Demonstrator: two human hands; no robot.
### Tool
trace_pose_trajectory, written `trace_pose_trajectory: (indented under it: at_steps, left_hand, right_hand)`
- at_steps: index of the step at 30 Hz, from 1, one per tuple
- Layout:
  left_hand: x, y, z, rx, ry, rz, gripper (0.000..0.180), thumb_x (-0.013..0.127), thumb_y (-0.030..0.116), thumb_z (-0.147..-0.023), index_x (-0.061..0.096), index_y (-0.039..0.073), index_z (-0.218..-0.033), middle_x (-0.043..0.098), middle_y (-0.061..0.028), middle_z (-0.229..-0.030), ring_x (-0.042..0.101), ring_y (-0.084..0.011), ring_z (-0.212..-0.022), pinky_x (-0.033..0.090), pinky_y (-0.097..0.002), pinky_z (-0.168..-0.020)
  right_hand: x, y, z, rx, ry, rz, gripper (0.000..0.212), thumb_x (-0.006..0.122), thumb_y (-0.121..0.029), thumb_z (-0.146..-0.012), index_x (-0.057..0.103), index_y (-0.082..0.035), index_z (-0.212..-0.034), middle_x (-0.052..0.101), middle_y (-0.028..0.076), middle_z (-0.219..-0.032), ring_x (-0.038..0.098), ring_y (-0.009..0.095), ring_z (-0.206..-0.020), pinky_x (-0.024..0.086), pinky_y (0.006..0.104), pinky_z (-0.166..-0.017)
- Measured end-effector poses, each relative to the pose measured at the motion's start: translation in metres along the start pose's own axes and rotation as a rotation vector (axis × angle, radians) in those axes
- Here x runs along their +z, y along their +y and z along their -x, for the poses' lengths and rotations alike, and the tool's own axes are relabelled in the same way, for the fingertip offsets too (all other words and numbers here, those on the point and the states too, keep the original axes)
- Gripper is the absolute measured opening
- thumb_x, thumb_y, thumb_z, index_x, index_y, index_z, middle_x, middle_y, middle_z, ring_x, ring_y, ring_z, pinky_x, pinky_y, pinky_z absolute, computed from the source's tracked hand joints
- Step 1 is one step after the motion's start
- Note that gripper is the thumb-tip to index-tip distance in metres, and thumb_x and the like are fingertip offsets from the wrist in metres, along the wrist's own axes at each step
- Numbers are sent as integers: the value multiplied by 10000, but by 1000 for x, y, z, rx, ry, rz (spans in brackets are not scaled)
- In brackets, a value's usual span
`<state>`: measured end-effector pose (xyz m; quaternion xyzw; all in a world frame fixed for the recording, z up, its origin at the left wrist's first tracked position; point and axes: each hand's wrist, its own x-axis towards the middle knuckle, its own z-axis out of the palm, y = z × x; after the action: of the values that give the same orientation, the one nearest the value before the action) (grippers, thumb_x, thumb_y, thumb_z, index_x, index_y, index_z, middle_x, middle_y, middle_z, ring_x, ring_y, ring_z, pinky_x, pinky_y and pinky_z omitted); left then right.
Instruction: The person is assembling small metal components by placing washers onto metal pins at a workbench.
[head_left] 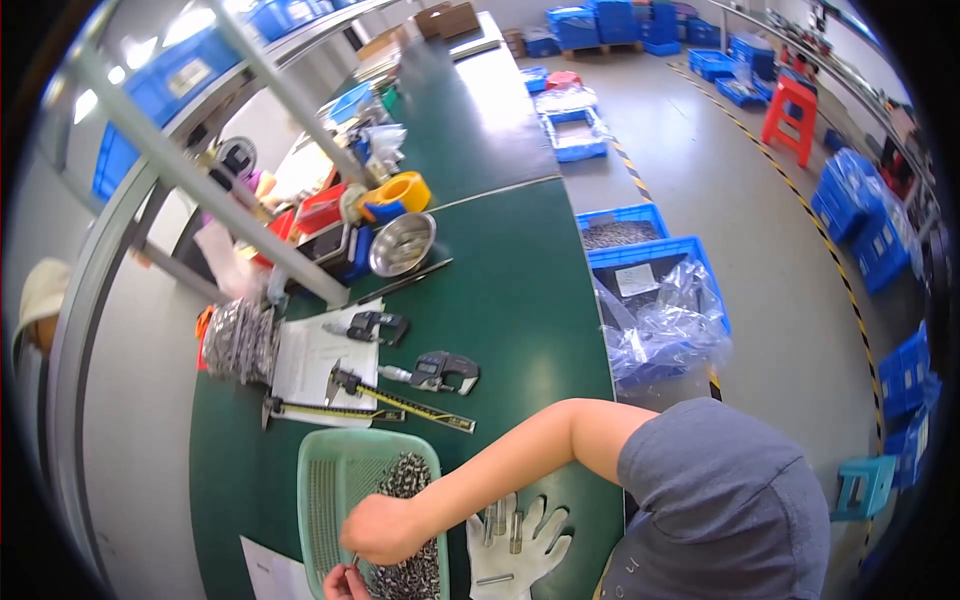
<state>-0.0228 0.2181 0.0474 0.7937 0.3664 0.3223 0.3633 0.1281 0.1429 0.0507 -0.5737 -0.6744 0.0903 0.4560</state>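
Observation:
A pale green plastic basket (318, 470) with a slotted bottom stands at the near end of the bench, small metal parts (415, 555) heaped along its right side. Over it, my right hand (382, 528) is closed, thumb and fingers pinched downward. My left hand (346, 583), partly cut off by the lower edge, has its fingertips pinched just below. Between the two sits a small metal piece (355, 560), too small to make out fully. To the right of the basket lies a white glove (540, 555) with several metal cylinders (516, 532) on it.
Two digital calipers (430, 411), a micrometer (432, 371) and another gauge (376, 326) lie beyond the basket, near paper sheets (300, 360). A metal bowl (403, 243) stands farther off by the shelf post (290, 265). Blue crates (650, 250) sit right of the bench.

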Motion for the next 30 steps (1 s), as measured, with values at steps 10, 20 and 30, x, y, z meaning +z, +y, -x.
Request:
trace_pose_trajectory:
  at_steps: [10, 20, 30]
  left_hand:
    - [-19, -6, 0, 3, -43, 167, 191, 623, 99, -838, 575, -29, -971, 605, -111, -892, 571, -200, -800, 462, -313, -732]
    - [-48, -18, 16, -83, 7, 314, 223, 616, 112, -854, 564, -41, -1008, 591, -101, -921, 560, -186, -830, 458, -302, -756]
    - [-37, -16, 9, -24, -22, 200, 293, 666, 189, -826, 581, -28, -1004, 585, -76, -915, 524, -155, -805, 436, -288, -717]
  right_hand:
    - [4, -3, -4, -166, -84, -61, 172, 525, -164, -736, 587, -7, -766, 588, 130, -796, 584, 328, -787, 468, 438, -653]
    - [8, -9, -7, -250, 11, -68, 215, 573, -229, -743, 624, -20, -744, 628, 134, -760, 606, 337, -755, 470, 442, -621]
    - [2, -8, -5, -190, -43, -125, 243, 550, -194, -750, 529, -7, -904, 623, 152, -747, 600, 353, -733, 459, 441, -624]
